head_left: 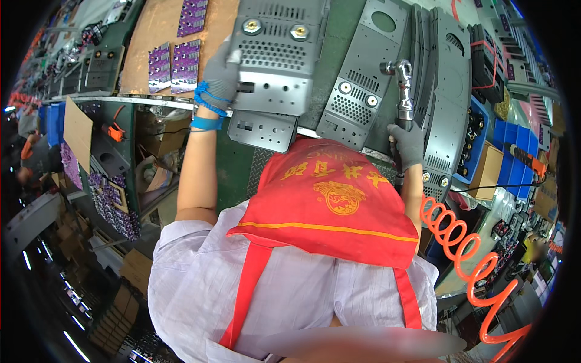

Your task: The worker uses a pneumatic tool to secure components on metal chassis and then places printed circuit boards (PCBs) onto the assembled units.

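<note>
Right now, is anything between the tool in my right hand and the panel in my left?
Yes: a second panel with two fittings lies between the tool in your right hand and the held panel. I can't tell its clearance.

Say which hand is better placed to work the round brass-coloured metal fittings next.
Probably the right hand: it grips the silver metal ratchet wrench. The left hand is at the left edge of the grey perforated metal panel.
</note>
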`<act>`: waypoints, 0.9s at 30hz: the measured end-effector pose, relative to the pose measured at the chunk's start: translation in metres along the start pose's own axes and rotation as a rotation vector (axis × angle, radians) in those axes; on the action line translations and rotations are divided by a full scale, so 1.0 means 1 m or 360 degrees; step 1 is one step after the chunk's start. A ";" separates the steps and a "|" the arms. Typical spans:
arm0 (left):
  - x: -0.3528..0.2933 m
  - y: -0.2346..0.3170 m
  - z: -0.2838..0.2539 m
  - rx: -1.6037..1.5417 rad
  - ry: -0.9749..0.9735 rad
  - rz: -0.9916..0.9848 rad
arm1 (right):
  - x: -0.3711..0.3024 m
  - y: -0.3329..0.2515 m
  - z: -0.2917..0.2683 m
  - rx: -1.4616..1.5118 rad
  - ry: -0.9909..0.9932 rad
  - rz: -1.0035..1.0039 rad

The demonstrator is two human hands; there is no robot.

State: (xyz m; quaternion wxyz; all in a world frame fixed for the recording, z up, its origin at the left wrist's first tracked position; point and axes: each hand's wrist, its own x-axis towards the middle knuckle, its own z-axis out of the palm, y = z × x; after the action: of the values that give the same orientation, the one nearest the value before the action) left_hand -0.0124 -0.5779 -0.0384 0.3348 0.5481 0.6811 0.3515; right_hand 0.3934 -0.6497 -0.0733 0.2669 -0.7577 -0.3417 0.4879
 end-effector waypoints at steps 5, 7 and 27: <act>0.016 -0.041 -0.010 0.0434 0.0005 0.0115 | 0.001 0.038 0.009 -0.0169 -0.0028 0.0082; 0.013 -0.041 -0.003 0.0560 -0.0002 0.0019 | -0.005 0.047 0.011 -0.0285 0.0048 0.0098; -0.067 0.039 0.192 0.0329 -0.0579 0.0402 | -0.016 0.076 0.047 -0.0924 0.0276 0.0349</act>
State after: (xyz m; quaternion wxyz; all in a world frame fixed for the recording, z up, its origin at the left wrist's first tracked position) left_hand 0.1805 -0.6161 -0.1019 0.3477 0.7145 0.5680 0.2145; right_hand 0.3650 -0.7062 -0.1386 0.0136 -0.8732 -0.3589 0.3296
